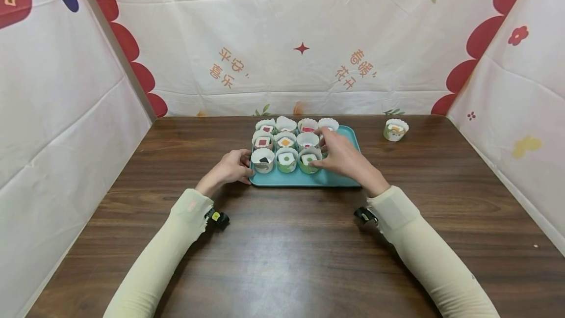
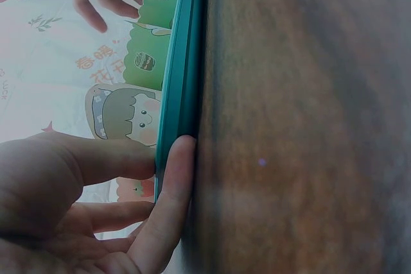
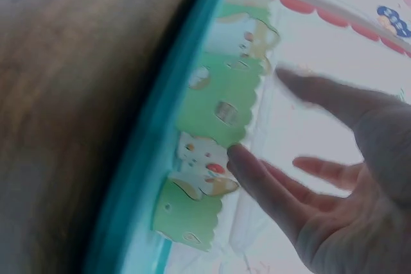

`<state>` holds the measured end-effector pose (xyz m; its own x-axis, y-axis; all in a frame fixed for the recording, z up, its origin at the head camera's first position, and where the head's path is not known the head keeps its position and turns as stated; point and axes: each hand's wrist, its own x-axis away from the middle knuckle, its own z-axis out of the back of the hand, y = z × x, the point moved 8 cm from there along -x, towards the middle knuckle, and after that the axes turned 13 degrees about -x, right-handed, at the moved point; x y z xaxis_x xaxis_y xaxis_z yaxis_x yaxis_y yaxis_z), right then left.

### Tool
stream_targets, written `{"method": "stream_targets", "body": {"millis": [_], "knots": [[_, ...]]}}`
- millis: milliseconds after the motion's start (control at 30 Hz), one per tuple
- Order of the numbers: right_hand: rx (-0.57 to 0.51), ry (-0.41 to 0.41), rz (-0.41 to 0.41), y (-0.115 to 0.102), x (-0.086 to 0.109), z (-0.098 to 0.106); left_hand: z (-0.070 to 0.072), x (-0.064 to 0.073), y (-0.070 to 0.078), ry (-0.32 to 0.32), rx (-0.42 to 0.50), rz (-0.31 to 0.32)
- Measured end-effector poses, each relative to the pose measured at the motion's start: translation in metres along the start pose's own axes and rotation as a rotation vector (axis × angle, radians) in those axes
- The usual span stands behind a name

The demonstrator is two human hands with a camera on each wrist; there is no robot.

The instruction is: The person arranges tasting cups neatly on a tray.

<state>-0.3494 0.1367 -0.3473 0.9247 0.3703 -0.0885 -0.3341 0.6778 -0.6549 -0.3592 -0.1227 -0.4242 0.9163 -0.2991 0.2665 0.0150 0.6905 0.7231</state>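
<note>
A blue tray (image 1: 291, 179) carries several scalloped paper cups in rows, most with a small white piece inside. Its left edge is gripped by my left hand (image 1: 229, 167), with fingertips on the rim in the left wrist view. My right hand (image 1: 342, 156) reaches over the tray's right part, thumb and fingers spread. In the right wrist view, a fingertip lies right at the rim of a green paper cup (image 3: 218, 104). The front-left cup (image 1: 263, 167) shows a dark piece; the middle cup (image 1: 286, 163) beside it holds a white piece with a green centre.
One more paper cup (image 1: 395, 130) with a white and orange piece stands apart at the back right of the brown wooden table (image 1: 282, 249). A printed white cloth (image 1: 282, 63) hangs behind and at both sides.
</note>
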Motion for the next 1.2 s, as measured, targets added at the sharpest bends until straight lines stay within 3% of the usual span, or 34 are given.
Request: {"method": "stream_targets", "body": {"millis": [300, 767, 967, 1200], "knots": [[-0.014, 0.049, 0.035, 0.007, 0.002, 0.028, 0.0, 0.0, -0.001, 0.0, 0.007, 0.0], [-0.101, 0.236, -0.063, 0.06, 0.017, 0.095, -0.001, 0.0, 0.0, 0.001, 0.01, 0.001], [-0.05, 0.292, -0.106, 0.088, 0.024, 0.12, -0.001, -0.001, -0.001, 0.001, 0.017, 0.005], [0.087, 0.312, -0.095, 0.124, 0.034, 0.144, 0.0, -0.002, -0.001, 0.002, 0.006, 0.001]]}}
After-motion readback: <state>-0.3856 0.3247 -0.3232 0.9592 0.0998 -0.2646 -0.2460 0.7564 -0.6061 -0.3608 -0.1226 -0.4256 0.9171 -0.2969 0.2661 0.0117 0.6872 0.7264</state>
